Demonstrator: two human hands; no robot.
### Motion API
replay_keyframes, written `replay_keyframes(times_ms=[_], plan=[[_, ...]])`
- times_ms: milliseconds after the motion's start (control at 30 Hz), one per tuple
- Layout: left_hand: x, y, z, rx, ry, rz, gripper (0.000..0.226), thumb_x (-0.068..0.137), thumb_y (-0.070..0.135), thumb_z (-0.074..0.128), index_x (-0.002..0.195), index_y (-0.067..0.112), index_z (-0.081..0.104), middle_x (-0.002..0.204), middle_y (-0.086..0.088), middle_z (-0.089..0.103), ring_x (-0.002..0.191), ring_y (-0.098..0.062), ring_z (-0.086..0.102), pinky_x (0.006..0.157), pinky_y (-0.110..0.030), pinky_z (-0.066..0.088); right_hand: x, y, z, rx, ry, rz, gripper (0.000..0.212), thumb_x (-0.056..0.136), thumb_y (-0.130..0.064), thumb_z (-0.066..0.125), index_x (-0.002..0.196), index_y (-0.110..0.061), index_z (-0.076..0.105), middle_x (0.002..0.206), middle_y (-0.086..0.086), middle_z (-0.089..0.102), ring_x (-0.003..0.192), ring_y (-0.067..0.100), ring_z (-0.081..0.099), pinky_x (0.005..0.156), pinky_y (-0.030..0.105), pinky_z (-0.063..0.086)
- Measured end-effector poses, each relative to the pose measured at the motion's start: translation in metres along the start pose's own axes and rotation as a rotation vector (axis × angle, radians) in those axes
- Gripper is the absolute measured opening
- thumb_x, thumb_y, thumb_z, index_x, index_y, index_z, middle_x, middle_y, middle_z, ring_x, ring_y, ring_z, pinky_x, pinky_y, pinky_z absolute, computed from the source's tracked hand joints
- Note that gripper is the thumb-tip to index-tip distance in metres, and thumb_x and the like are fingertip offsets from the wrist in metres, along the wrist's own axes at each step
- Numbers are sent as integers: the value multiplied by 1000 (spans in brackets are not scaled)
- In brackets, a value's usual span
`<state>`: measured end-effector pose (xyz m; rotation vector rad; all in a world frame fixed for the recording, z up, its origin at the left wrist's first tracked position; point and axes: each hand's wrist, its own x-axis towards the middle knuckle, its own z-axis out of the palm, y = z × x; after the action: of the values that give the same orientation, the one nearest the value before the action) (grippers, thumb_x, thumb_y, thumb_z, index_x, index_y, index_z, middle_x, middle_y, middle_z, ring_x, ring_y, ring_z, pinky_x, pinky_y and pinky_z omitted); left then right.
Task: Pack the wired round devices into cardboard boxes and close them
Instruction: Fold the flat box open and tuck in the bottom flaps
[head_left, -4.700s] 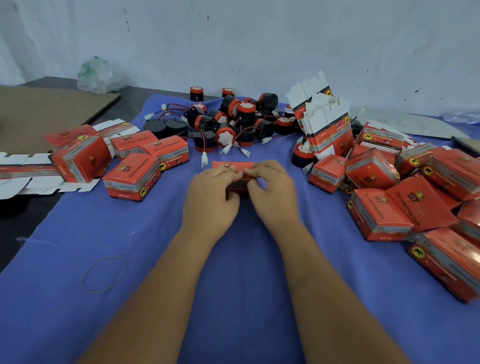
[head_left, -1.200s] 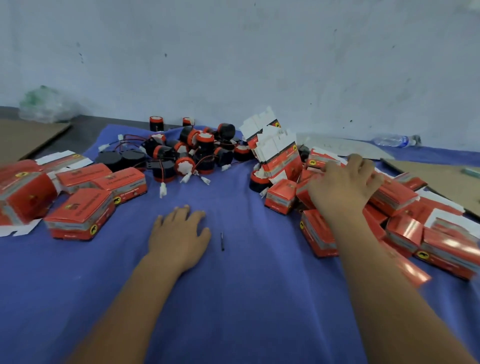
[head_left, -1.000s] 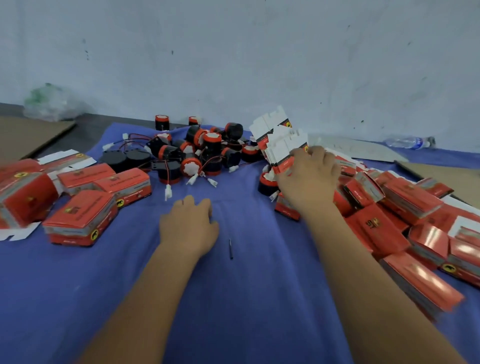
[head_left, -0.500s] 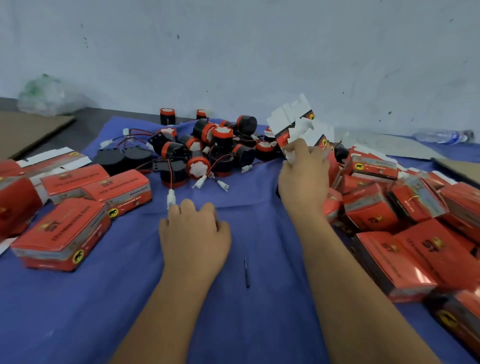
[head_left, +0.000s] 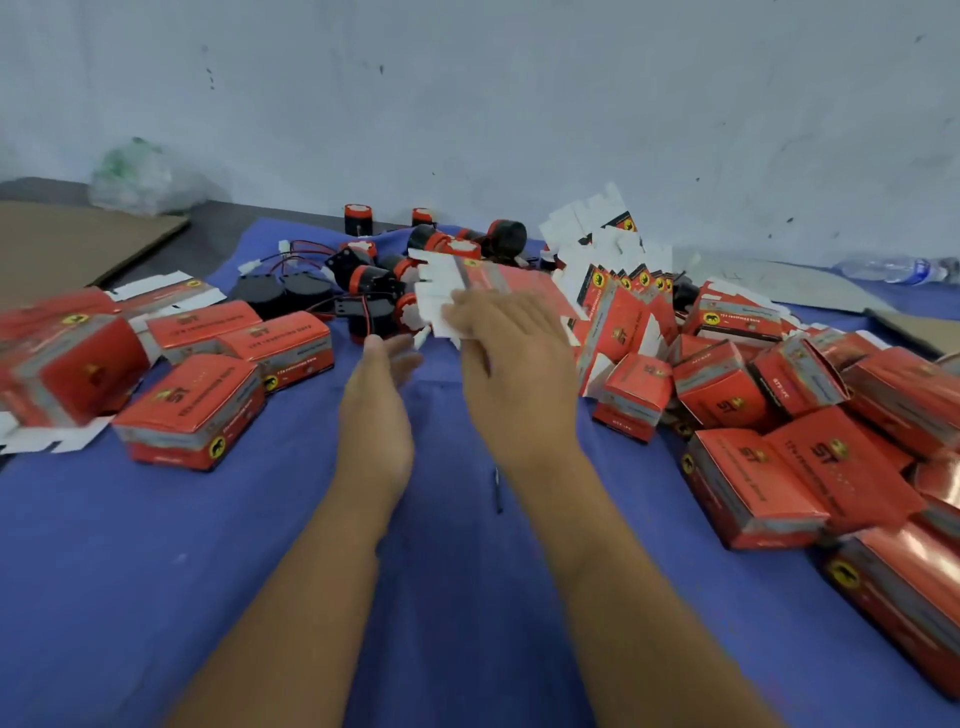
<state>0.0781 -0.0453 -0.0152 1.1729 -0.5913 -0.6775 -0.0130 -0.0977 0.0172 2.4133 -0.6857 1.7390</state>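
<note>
My right hand (head_left: 511, 364) holds a flat, unfolded red and white cardboard box (head_left: 483, 283) above the blue cloth, in front of the pile of round devices (head_left: 374, 280). These devices are black and red with red and black wires and white plugs. My left hand (head_left: 379, 400) is open just left of the right hand, fingers reaching toward the flat box without touching it. A stack of flat boxes (head_left: 618, 291) leans upright to the right.
Closed red boxes (head_left: 192, 410) lie at the left, and many more closed boxes (head_left: 769, 467) are heaped at the right. A small dark pin (head_left: 497, 491) lies on the blue cloth (head_left: 130, 571). Brown cardboard (head_left: 67, 244) and a plastic bag (head_left: 135, 176) sit far left.
My right hand has pulled one flat box from the leaning stack and carried it left toward the middle. My left hand has lifted off the cloth and turned toward it.
</note>
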Motion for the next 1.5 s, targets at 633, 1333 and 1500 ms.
replay_keyframes(times_ms=[633, 1333, 1500], plan=[[10, 8, -40, -175, 53, 54, 33, 97, 12, 47, 121, 34, 58, 117, 2, 64, 106, -16, 64, 76, -36, 55, -46, -5, -7, 428, -526, 492, 35, 101, -15, 50, 135, -19, 56, 136, -10, 55, 123, -6, 44, 100, 0, 30], [-11, 11, -31, 502, -266, 352, 51, 93, 9, 53, 122, 51, 59, 96, 8, 66, 89, -11, 65, 78, -33, 56, -26, 5, -26, 984, -14, 915, 19, 91, -12, 56, 84, -12, 73, 107, -7, 74, 114, 8, 62, 101, 32, 46], [-13, 6, -28, 964, -371, 642, 103, 72, 6, 70, 143, 62, 19, 136, 7, 30, 117, -15, 40, 89, -30, 45, -21, -4, -29, 970, -76, 799, 15, 73, -13, 49, 70, -5, 61, 101, 6, 73, 106, 13, 65, 86, 19, 51]])
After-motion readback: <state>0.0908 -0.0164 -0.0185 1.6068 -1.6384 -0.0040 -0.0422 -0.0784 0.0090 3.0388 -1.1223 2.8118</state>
